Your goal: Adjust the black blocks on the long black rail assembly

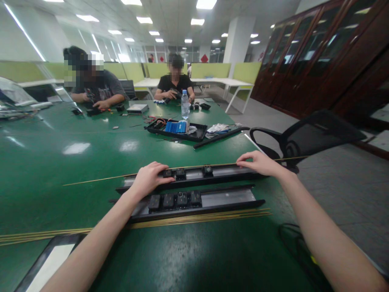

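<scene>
A long thin brass-coloured rod (pixel 200 166) runs sideways along the far edge of a black channel (pixel 226 172). My right hand (pixel 258 162) pinches the rod near the channel's right part. At the left, my left hand (pixel 150 176) has its thumb and fingers closed around a small black block (pixel 167 173) in that channel, fingertips against the rod. Two more black blocks sit in it, one of them here (pixel 207 170). Nearer me lies a second black channel (pixel 231 198) with a row of several black blocks (pixel 168 200). More brass-coloured rods (pixel 194 219) lie along its near side.
A black tray (pixel 197 136) holds wires and a blue finned part (pixel 176 127). Beside it are a water bottle (pixel 184 105), gloves (pixel 218 129) and a black strip (pixel 219 138). Two people work across the green table (pixel 91 162). A chair (pixel 304 134) and black cable (pixel 291 239) are at right.
</scene>
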Motion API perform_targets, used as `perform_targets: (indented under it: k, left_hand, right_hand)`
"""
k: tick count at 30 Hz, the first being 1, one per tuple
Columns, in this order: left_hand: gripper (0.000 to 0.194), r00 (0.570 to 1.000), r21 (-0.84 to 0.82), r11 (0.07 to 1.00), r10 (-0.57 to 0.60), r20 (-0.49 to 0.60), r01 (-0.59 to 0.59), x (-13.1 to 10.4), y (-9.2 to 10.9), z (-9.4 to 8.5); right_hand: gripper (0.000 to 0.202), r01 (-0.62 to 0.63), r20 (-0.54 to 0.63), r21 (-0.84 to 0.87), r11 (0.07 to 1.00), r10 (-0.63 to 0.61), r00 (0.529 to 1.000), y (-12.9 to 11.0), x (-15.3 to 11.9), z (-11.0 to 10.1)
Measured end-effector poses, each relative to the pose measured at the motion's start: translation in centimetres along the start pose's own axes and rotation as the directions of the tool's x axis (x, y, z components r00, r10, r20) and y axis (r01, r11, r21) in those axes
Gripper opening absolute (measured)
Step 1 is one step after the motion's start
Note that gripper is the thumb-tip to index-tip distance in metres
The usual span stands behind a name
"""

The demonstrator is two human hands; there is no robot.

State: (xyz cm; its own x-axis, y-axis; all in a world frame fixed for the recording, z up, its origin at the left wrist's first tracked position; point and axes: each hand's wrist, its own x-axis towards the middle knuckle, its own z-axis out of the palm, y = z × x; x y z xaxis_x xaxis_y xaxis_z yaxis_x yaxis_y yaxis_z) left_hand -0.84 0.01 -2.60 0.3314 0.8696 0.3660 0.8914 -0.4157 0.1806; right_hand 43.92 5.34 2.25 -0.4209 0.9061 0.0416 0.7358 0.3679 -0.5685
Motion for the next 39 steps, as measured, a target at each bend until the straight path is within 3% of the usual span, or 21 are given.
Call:
perform_targets:
  k: [19, 26, 39]
  left_hand:
    - [0.055, 1.0, 0.002, 1.0, 0.011, -0.023, -0.011, 0.0, -0.1, 0.1]
    - [0.057, 1.0, 0.009, 1.0, 0.012, -0.016, -0.012, 0.0, -0.1, 0.2]
    - [0.058, 1.0, 0.018, 1.0, 0.003, -0.001, -0.003, 0.1, -0.1, 0.1]
  right_hand:
    - [0.043, -0.05, 0.009, 0.006, 0.999, 0.05, 0.999, -0.1, -0.3, -0.4]
    - [0.038, -0.082, 0.012, -0.001, 0.997, 0.082, 0.997, -0.3, -0.5, -0.8]
    - [0.039, -0.097, 0.017, 0.006, 0.995, 0.097, 0.995, 1.2, -0.8, -1.6]
